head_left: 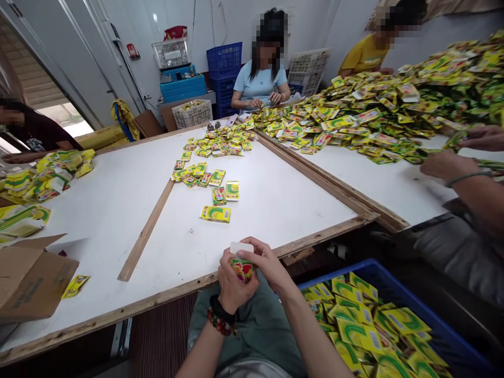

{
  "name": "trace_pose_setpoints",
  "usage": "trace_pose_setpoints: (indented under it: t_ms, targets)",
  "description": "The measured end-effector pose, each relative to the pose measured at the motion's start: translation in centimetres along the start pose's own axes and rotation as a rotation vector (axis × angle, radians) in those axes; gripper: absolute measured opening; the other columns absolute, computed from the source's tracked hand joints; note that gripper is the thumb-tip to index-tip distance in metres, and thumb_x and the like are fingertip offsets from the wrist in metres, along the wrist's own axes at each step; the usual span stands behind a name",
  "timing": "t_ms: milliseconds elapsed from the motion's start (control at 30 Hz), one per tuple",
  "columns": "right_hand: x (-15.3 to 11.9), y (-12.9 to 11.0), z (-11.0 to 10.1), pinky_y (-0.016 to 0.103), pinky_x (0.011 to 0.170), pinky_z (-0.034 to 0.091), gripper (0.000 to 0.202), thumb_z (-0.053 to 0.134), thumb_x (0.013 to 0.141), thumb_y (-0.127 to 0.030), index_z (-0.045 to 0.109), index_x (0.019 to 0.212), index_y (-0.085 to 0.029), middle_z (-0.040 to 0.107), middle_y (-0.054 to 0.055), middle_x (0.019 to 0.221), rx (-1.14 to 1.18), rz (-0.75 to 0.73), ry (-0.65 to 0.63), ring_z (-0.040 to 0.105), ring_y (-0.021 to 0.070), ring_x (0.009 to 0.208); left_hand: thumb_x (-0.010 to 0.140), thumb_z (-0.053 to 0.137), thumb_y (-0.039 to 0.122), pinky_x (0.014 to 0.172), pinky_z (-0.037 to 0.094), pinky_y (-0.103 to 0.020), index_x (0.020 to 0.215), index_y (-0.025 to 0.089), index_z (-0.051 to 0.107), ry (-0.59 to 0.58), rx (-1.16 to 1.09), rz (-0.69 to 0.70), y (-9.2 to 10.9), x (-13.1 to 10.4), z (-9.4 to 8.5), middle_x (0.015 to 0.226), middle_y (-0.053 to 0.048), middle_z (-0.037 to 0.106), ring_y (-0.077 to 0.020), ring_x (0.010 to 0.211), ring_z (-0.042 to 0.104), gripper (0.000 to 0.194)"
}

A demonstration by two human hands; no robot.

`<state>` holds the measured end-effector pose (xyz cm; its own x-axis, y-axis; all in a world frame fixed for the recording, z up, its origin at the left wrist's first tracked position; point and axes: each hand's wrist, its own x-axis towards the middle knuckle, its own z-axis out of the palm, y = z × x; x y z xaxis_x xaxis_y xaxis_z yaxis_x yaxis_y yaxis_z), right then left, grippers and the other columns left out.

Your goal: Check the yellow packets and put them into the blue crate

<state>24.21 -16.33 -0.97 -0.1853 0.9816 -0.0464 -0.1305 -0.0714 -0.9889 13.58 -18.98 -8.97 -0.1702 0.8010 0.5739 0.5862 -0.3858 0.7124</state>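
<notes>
A small yellow-green printed carton (241, 269) with a red picture is held upright just off the table's front edge, its white end flap (241, 247) raised. My left hand (233, 289), with beads and a dark band at its wrist, is wrapped round the carton's body. From the right, my right hand (268, 263) grips the carton's top, its thumb on the white flap and its fingers behind. What lies inside the carton is hidden. Ahead on the white table lie single cartons: one flat (214, 214), with a green one (219, 196) and a yellow one (232, 190) beyond.
More cartons (224, 142) are heaped farther back. A wooden strip (145, 231) lies left; a wooden divider (315, 173) runs right. Below right, a blue crate (444, 315) holds yellow packets. A cardboard box (35, 278) stands left. Several co-workers sit around; one's hands (449, 167) work at right.
</notes>
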Motion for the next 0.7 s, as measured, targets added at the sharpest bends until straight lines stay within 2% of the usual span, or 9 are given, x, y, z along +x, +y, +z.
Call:
trace_pose_setpoints:
  t_ms: [100,167,267,367,467,600,700]
  targets:
    - [-0.8,-0.5,0.0,0.034,0.082,0.054,0.036,0.069,0.075,-0.04,0.074,0.104,-0.02,0.075,0.004,0.099,-0.122,-0.061,-0.099,0.067,0.0228,0.092,0.062,0.064,0.021,0.084,0.052,-0.044,0.115,0.02,0.03,-0.024,-0.062,0.014,0.6,0.3,-0.2,0.119,-0.015,0.051,-0.0278,0.106,0.059,0.063]
    - [-1.2,-0.8,-0.1,0.039,0.09,0.052,0.032,0.066,0.079,-0.039,0.075,0.104,-0.021,0.074,0.005,0.107,-0.202,-0.102,-0.145,0.067,0.0258,0.099,0.065,0.063,0.021,0.082,0.052,-0.041,0.118,0.02,0.027,-0.066,-0.105,-0.032,1.3,0.8,-0.4,0.118,-0.015,0.053,-0.0259,0.103,0.061,0.064]
    - [-1.1,-1.0,0.0,0.042,0.087,0.055,0.029,0.065,0.079,-0.038,0.076,0.101,-0.022,0.075,0.006,0.102,-0.252,-0.144,0.0,0.07,0.0269,0.094,0.064,0.066,0.025,0.076,0.052,-0.039,0.118,0.019,0.028,-0.072,-0.07,-0.104,2.0,1.8,-0.6,0.106,-0.012,0.059,-0.0256,0.091,0.064,0.066]
    - [-0.1,-1.1,0.2,0.04,0.081,0.058,0.029,0.067,0.077,-0.037,0.076,0.099,-0.021,0.075,0.006,0.101,-0.207,-0.157,0.086,0.071,0.0269,0.091,0.062,0.069,0.031,0.076,0.052,-0.04,0.123,0.018,0.026,-0.101,-0.031,-0.097,1.9,2.8,-0.7,0.109,-0.014,0.06,-0.0286,0.094,0.065,0.076]
    - [0.9,-1.1,-0.1,0.039,0.078,0.059,0.026,0.069,0.074,-0.036,0.078,0.092,-0.019,0.076,0.007,0.093,-0.156,-0.136,0.032,0.072,0.0262,0.085,0.063,0.069,0.032,0.07,0.051,-0.037,0.123,0.02,0.028,-0.181,-0.006,-0.132,1.5,3.5,-0.6,0.106,-0.012,0.062,-0.0271,0.086,0.066,0.074]
    - [1.1,-0.7,-0.7,0.04,0.08,0.058,0.027,0.072,0.072,-0.034,0.076,0.096,-0.02,0.075,0.007,0.099,-0.172,-0.127,-0.07,0.072,0.0265,0.089,0.065,0.066,0.029,0.058,0.047,-0.029,0.11,0.023,0.034,-0.225,-0.055,-0.177,1.3,3.7,-0.5,0.083,-0.001,0.061,-0.0204,0.067,0.062,0.055]
    - [0.6,-0.2,-0.8,0.04,0.08,0.059,0.027,0.073,0.072,-0.032,0.076,0.096,-0.021,0.075,0.007,0.1,-0.188,-0.167,-0.045,0.072,0.027,0.089,0.066,0.066,0.028,0.057,0.047,-0.027,0.107,0.024,0.035,-0.235,-0.104,-0.156,1.2,3.6,-0.5,0.079,0.001,0.059,-0.0185,0.066,0.061,0.052]
